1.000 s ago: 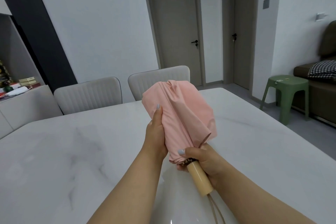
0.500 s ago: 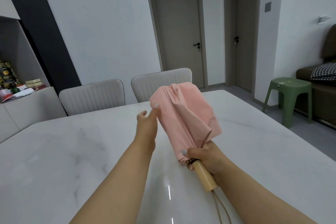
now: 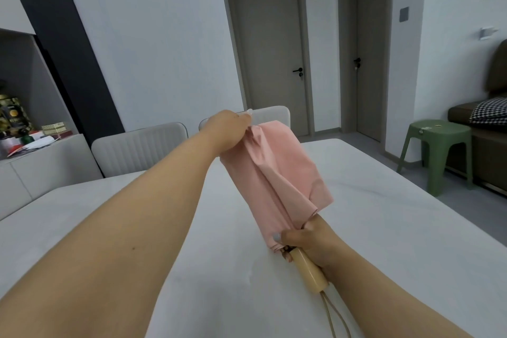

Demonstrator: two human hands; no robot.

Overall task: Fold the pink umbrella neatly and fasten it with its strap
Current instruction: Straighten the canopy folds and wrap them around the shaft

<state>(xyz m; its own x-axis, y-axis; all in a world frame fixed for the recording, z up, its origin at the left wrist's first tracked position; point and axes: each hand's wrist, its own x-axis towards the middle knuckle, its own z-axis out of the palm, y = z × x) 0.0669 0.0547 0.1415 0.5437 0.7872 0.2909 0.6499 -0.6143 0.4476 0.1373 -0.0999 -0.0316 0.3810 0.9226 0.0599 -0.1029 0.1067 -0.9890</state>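
Observation:
The pink umbrella point(image 3: 277, 173) is collapsed, its loose canopy bunched in long folds, held slanting above the white table point(image 3: 384, 228). My right hand point(image 3: 310, 241) grips it at the bottom, where the fabric meets the pale wooden handle point(image 3: 308, 273); a beige wrist cord point(image 3: 330, 315) hangs from the handle. My left hand point(image 3: 227, 130) is stretched out and pinches the far top end of the canopy. The strap does not show.
Two light grey chairs point(image 3: 140, 147) stand at the table's far edge. A low cabinet with clutter point(image 3: 27, 143) is at the left. A green stool point(image 3: 436, 151) and a dark sofa point(image 3: 482, 129) are at the right, doors behind.
My left hand has left the middle of the canopy and slid up to its far top end, my arm stretching out. My right hand keeps its grip by the handle.

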